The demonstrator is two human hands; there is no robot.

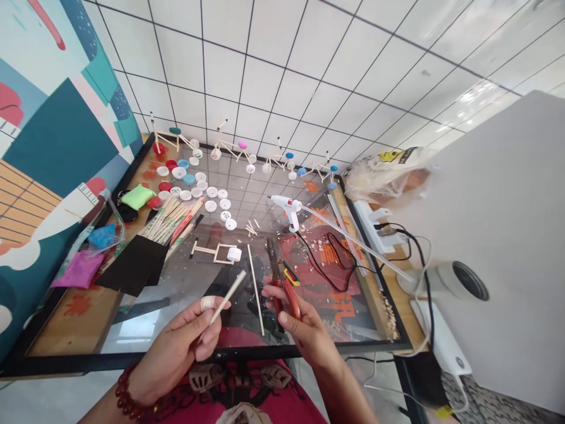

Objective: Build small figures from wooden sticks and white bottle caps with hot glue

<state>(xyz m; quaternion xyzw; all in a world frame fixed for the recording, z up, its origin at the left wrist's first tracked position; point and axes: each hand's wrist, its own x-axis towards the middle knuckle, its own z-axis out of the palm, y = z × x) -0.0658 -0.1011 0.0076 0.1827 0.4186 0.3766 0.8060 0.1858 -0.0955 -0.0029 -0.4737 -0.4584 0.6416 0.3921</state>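
"Pale wood distinguishes the stick (230, 293), shown in the left hand (183, 334). How are the fingers of each hand disposed?"

"Left: thumb and fingers closed in a pinch on the stick's lower part, a whitish wrap (207, 302) around one finger. Right hand (312, 334): fingers curled, partly open, about the red handles of the pliers (293, 300); whether the tool's tips are parted cannot be told."

"What does sound handling require at this stage?"

"In our judgement, a steady pinch near the part being worked, so that the stick does not twist. Should the pliers be brought to it, they ought to meet the wood squarely, with the left fingertips kept well back. The loose stick (255, 288), lying between the hands, could serve as a straight reference."

"And the stick's appearance and position?"

"Slim, straight and evenly pale; tilted, its free end pointing away from the person and to the right, its lower end hidden in the grasp. It is held above the near part of the table (189, 282), nearer the person than a wooden frame (205, 251) with a white cap (234, 254) at one end. The glue gun (289, 211) is farther off, well apart."
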